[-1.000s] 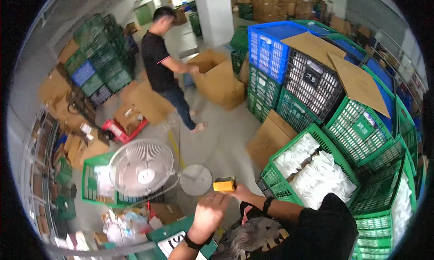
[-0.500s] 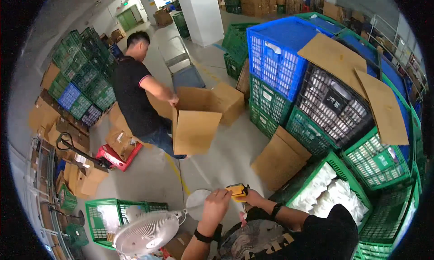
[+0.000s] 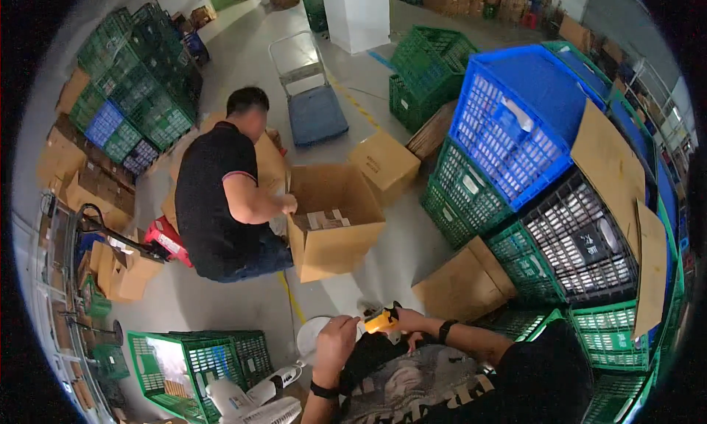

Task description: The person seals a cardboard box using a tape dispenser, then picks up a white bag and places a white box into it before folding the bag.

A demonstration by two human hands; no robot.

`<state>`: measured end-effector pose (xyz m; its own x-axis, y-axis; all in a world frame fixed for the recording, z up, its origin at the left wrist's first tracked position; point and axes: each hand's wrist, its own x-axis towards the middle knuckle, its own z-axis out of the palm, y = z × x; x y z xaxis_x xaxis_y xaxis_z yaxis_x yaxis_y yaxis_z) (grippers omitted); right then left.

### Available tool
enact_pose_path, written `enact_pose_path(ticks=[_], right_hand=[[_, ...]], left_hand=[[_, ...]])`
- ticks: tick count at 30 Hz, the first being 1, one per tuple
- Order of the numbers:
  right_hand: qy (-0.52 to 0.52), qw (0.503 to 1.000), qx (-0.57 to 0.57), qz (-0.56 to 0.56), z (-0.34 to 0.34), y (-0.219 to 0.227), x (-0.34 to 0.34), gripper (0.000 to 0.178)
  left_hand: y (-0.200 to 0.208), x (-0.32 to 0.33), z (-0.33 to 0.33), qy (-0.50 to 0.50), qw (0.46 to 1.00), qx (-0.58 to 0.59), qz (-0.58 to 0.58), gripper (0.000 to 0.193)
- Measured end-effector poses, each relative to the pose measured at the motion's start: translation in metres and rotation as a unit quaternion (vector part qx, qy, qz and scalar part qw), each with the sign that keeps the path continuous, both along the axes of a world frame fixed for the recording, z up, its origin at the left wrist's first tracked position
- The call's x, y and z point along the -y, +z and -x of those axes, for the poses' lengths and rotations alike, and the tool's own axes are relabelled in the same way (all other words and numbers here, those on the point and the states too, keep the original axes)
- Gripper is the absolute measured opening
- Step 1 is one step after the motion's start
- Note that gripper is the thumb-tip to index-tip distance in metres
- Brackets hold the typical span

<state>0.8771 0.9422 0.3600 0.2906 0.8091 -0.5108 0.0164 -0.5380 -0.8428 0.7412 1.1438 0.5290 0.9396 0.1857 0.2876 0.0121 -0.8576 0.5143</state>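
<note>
My right hand is closed around a small yellow-and-black handheld device, its exact kind unclear. Just left of the device, my left hand is closed with its fingertips together; whether anything thin is pinched there is too small to see. Both hands are in front of my body at the lower middle. Ahead of them stands an open cardboard box with some printed pieces inside. A co-worker in a dark shirt crouches at its left side, a hand on the rim.
Stacked blue, green and black plastic crates rise on the right, with flattened cardboard on top. A cardboard piece leans against them. A white fan and green crate stand lower left. Behind are a platform trolley and pallet jack.
The co-worker has crouched lower, and the open box has tipped upright so its inside shows. The view has shifted. My hands stay together, with the device turned slightly.
</note>
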Motion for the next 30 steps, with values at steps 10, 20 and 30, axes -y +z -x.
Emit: enact_pose_path(ticks=[10,20,30], right_hand=[[0.109,0.990,0.089,0.005,-0.084,-0.049,-0.050,0.094],[0.302,0.946,0.108,-0.045,-0.080,-0.040,-0.069,0.078],[0.453,0.889,0.042,-0.056,-0.008,0.037,-0.073,0.070]], left_hand=[[0.016,-0.014,-0.027,0.096,0.994,-0.023,0.056,0.012],[0.041,0.064,0.013,0.331,0.943,-0.019,0.031,0.015],[0.068,0.134,0.111,0.474,0.880,0.001,0.012,0.013]])
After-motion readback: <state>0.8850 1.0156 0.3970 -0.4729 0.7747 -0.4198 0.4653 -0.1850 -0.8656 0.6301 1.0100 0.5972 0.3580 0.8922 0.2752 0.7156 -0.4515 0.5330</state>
